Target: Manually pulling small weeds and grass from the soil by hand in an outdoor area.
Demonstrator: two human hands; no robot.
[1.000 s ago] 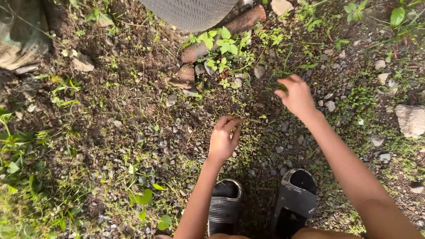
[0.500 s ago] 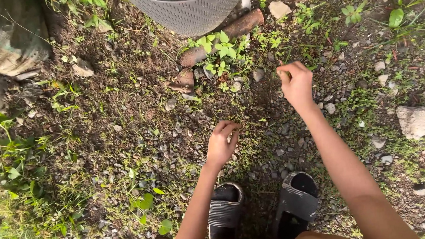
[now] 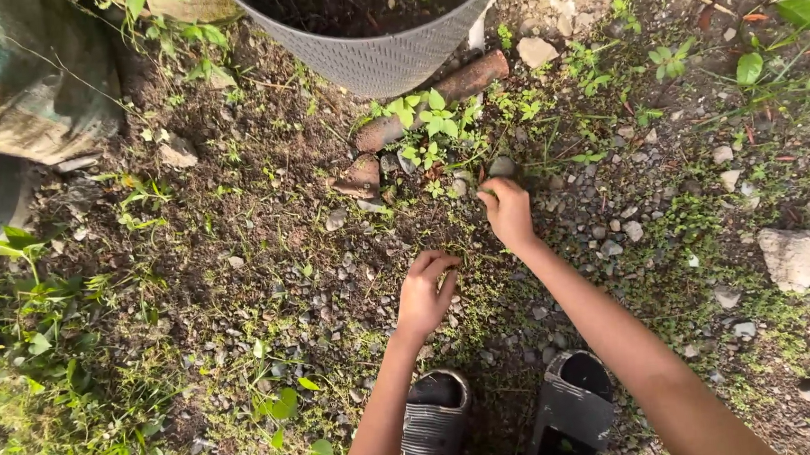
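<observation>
pot cut by top edge | sandals cut by btm | sack cut left

Open gravel left of the left hand — ahead, weeds, bricks and pot block.

Left hand curled low, right hand reaching forward, seemingly pinching

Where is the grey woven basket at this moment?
In the head view, the grey woven basket stands at the top centre, on the ground beyond the right hand, with leafy weeds just in front of it.
</observation>
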